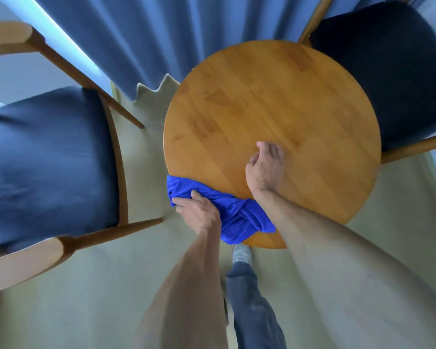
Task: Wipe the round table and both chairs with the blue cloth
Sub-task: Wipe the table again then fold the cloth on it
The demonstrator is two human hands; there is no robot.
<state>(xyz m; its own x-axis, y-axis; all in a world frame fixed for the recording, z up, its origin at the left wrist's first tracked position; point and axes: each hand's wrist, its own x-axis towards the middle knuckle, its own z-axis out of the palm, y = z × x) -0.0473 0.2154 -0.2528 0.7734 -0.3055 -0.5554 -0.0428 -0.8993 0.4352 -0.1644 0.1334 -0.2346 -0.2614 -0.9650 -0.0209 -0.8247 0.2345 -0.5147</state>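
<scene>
The round wooden table (275,102) fills the middle of the head view. A bright blue cloth (239,212) is bunched over its near left rim and hangs down past the edge. My left hand (198,210) grips the cloth at the rim, fingers curled into the folds. My right hand (264,170) rests on the tabletop just beyond the cloth, fingers together and pointing away. One wooden chair with a blue seat (48,165) stands to the left, another with a dark seat (388,71) at the far right.
Blue curtains (141,41) hang behind the table and reach the pale floor (98,285). My leg and grey shoe (242,253) stand just under the table's near edge. The left chair's wooden arm (106,235) reaches toward the table.
</scene>
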